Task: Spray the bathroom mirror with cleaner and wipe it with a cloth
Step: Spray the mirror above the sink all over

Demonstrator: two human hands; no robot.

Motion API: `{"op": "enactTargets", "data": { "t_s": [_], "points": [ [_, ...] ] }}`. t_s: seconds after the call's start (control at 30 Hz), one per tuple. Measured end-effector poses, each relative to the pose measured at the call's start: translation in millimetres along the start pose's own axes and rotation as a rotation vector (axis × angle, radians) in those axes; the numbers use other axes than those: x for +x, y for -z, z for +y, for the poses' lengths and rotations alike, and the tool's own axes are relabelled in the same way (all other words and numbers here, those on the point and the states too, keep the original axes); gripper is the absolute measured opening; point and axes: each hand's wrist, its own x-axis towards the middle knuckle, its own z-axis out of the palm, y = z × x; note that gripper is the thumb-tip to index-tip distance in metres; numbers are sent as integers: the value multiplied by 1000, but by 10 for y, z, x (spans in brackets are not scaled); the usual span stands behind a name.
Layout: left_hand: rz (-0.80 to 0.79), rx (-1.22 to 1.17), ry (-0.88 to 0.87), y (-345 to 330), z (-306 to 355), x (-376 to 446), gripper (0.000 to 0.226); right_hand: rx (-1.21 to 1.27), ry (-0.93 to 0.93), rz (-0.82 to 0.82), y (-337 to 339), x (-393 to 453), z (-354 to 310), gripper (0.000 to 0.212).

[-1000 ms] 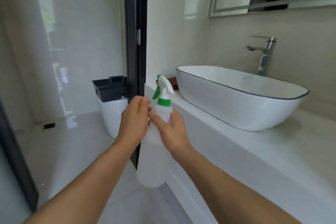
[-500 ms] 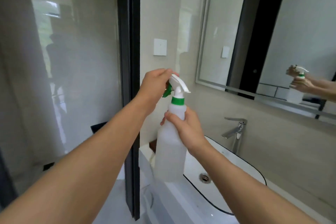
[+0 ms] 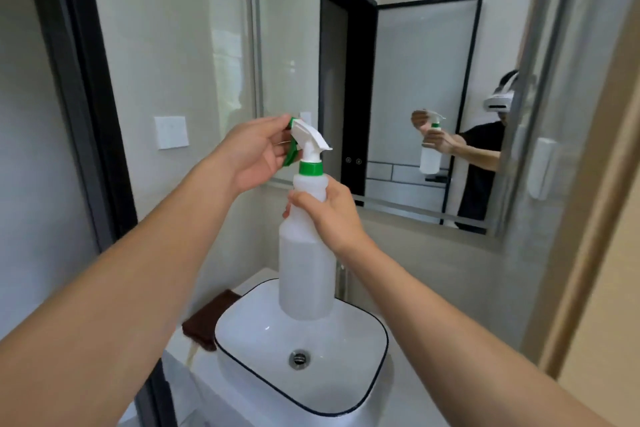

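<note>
I hold a translucent white spray bottle (image 3: pixel 306 253) with a green collar and white trigger head upright in front of the mirror (image 3: pixel 415 87). My right hand (image 3: pixel 332 215) grips the bottle's shoulder and neck. My left hand (image 3: pixel 256 152) is curled round the back of the spray head at the green trigger. The nozzle points right, toward the mirror. A dark brown cloth (image 3: pixel 207 319) lies folded on the counter left of the basin. The mirror reflects my arms and the bottle.
A white basin (image 3: pixel 374 357) with a black rim and a drain sits on the counter below the bottle. The tap is mostly hidden behind the bottle. A black door frame (image 3: pixel 69 80) stands at the left, with a wall switch (image 3: pixel 171 132) beside it.
My view has turned up and right from the counter to face the mirror. Both hands have raised the bottle to mirror height, keeping their grips.
</note>
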Motion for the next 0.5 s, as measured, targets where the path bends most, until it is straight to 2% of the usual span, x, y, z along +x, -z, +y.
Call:
{"op": "enactTargets", "data": {
  "t_s": [0.27,0.4,0.5],
  "points": [
    [-258,-81,62,-139,-242,729,20,-224,8,222,294,280,-41,9],
    [-434,-78,127,-83,-325,1091,21,-392,29,409,202,460,41,19],
    [-510,-118,150,-61,-349,1224,23,-403,2,490,122,487,96,27]
  ]
}}
